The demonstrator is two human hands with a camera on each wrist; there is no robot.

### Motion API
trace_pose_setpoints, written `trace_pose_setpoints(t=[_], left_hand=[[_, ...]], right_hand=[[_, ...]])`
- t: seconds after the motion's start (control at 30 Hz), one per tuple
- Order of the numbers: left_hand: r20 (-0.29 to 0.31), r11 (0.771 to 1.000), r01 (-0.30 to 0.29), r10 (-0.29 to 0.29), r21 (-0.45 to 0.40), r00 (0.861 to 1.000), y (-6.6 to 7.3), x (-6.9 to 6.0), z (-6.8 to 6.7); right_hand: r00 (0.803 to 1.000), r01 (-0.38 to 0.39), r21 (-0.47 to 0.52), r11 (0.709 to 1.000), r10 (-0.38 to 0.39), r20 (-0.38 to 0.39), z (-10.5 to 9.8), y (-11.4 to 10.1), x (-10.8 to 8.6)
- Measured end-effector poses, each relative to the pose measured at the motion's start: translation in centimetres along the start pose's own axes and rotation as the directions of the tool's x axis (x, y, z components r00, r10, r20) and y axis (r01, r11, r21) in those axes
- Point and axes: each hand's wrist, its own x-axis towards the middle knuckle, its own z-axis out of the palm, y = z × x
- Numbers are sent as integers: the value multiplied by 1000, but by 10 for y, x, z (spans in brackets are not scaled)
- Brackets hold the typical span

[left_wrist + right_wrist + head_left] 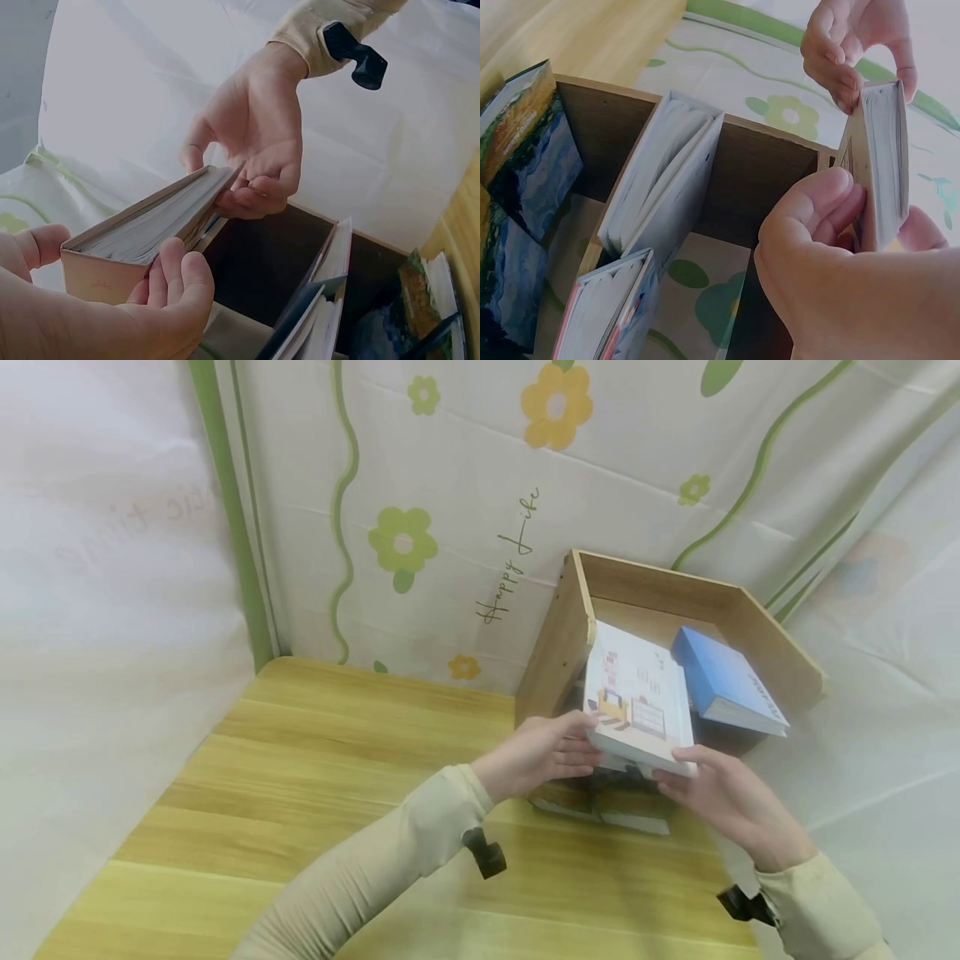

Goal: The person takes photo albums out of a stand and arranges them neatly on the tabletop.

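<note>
A white book (637, 693) with a printed cover is held between both hands at the top shelf of a wooden rack. The left hand (536, 753) grips its lower left corner, thumb on one side and fingers underneath. At the lower right corner the right hand (731, 802) pinches it, thumb on the cover. In the left wrist view the book (150, 225) shows its page edges between the left hand (112, 300) and the right hand (251, 135). A blue book (727, 681) leans on the top shelf, right of the white one.
The wooden rack (551, 635) stands at the back right of the wooden table (300, 777). Its lower compartments hold several books, among them a white book (667, 180) and a painted-cover book (536, 157). A flowered curtain (450, 468) hangs behind.
</note>
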Motion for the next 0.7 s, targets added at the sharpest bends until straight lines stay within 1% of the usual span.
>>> trace_pose_setpoints(t=[0.07,0.17,0.3,0.4,0.47,0.53,0.63,0.7], left_hand=[[5,1000,-3,3,17,1000,-2,-1,-1],[19,997,-24,23,67,1000,-4,-3,-3],[27,990,-49,46,129,999,-7,-5,-5],[30,987,-53,49,149,998,-9,-6,-7],[28,987,-53,50,155,998,-11,-6,-8],[25,985,-57,54,160,998,-13,-6,-9],[18,984,-65,62,167,998,-14,-7,-10],[18,983,-69,67,173,998,-14,-7,-12]], right_hand=[[1000,-2,-36,999,2,-6,-1,0,-1],[1000,0,-87,996,0,-7,-1,2,-2],[1000,-3,-124,992,1,-10,-2,3,-3],[1000,-2,-156,988,-2,-29,-3,6,-3],[1000,-1,-172,985,-3,-23,-4,9,-2],[1000,-3,-173,985,2,-9,-5,12,-1],[1000,-10,-134,991,13,18,-7,16,1],[1000,-8,-115,993,10,18,-8,18,2]])
